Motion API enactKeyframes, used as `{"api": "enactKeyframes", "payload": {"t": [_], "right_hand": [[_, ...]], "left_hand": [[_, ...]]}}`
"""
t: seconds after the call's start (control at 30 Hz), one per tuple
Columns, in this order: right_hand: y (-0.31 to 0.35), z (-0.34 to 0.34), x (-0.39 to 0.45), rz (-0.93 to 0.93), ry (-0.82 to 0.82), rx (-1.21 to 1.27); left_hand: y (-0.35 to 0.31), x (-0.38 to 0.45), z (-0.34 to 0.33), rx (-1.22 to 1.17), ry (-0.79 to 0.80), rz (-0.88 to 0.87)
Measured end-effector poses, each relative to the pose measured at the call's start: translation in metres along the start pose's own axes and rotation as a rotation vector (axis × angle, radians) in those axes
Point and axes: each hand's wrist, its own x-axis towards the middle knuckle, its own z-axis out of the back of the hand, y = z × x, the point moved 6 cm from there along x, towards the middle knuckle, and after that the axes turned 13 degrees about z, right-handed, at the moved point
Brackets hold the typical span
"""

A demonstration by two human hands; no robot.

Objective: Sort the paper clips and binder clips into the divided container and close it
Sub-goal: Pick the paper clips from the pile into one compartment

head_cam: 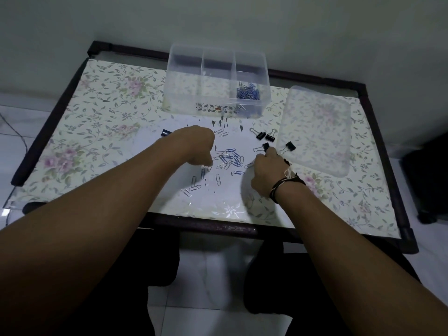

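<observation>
A clear divided container [215,57] stands open at the back of the table, with blue paper clips [248,92] in its right compartment. Its clear lid [315,132] lies flat to the right. Blue and silver paper clips [230,159] are scattered in the middle of the table. My left hand [196,146] is curled over the left side of that pile, fingertips down on clips. My right hand [266,170] is curled at the pile's right side, its fingertips touching a black binder clip [265,146]. Other black binder clips [265,136] lie nearby, and one [166,132] sits behind my left hand.
The table [97,105] has a floral cover and a dark raised frame. A binder clip [290,146] rests on the lid's left edge. My knees show below the table's front edge. A wall stands close behind the container.
</observation>
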Motion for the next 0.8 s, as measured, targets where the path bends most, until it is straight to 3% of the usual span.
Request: {"api": "enactKeyframes", "payload": {"t": [0.1,0.17,0.23,0.4,0.5,0.6,0.8], "right_hand": [[0.019,0.005,0.009,0.102,-0.078,0.057],[0.028,0.000,0.013,0.104,-0.043,0.074],[0.032,-0.006,0.016,0.092,0.001,0.073],[0.042,-0.001,0.026,0.169,-0.054,0.217],[0.031,0.003,0.032,0.130,-0.121,0.197],[0.022,-0.005,0.041,0.157,-0.078,0.162],[0.031,-0.008,0.050,0.302,-0.074,0.144]], "left_hand": [[0.006,-0.011,-0.009,0.057,0.167,0.065],[0.013,-0.021,-0.025,0.056,0.377,0.126],[0.017,-0.028,-0.038,0.105,0.460,0.141],[0.005,-0.022,-0.049,0.189,0.231,0.033],[0.003,-0.012,-0.041,0.061,0.075,-0.036],[0.001,-0.005,-0.028,-0.050,-0.065,-0.075],[0.001,0.001,-0.029,-0.008,-0.091,-0.144]]}}
